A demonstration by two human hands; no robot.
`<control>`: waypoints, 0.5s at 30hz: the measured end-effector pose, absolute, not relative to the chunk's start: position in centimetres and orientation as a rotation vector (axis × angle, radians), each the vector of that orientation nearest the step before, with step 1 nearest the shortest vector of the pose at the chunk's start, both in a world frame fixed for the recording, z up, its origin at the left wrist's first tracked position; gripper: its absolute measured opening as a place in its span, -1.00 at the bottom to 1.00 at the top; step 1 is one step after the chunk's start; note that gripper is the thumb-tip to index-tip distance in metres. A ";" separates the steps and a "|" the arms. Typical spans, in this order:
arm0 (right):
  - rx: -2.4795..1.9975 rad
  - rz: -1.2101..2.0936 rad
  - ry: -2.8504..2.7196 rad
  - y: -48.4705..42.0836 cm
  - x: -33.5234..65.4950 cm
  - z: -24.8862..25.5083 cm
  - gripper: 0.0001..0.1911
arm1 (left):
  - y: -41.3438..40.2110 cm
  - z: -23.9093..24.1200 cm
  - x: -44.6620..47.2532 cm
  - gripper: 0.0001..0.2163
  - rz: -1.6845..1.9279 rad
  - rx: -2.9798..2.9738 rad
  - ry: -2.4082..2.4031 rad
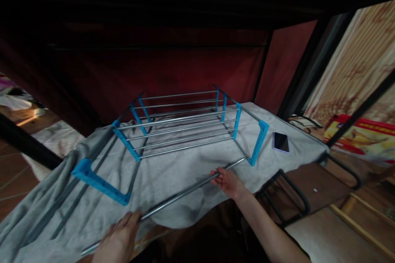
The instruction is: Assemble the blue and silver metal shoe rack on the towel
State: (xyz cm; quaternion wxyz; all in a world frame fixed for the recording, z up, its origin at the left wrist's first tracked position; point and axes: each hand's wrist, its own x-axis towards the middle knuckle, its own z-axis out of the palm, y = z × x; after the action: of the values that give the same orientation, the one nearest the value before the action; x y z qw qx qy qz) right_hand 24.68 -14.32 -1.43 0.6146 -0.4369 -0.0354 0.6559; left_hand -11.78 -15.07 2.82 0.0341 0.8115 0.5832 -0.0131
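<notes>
Currently, a metal rod [177,197] is gripped toward one end by the left hand [119,236], pinched toward the other by the right hand [226,183], slanted before the blue-jointed rack [185,119] on grey cloth [173,172].

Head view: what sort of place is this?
Probably a room in a home, though which room I can't tell. Signs: a partly built rack with blue corners, the gray cloth spread under it, and a phone lying on that cloth.
</notes>
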 end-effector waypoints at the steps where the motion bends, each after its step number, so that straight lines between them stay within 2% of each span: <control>1: -1.006 1.522 -0.054 -14.2 24.7 -1.7 -0.85 | -14.5 3.2 -9.1 -0.66 -0.057 2.511 1.722; 8: -0.953 1.489 0.038 -14.1 25.9 -2.6 -0.81 | -11.2 3.9 4.9 -0.73 -0.002 2.654 1.253; 15: -0.974 1.425 -0.017 -13.9 27.6 -3.1 -0.88 | -10.6 0.2 5.3 -0.64 0.139 2.608 1.128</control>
State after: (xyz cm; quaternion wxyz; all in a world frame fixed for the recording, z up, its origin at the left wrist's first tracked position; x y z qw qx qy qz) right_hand 27.60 -13.91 -3.09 0.6501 -0.4287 -0.0075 0.6273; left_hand 5.29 -10.57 0.23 0.1477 0.9067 0.3921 0.0484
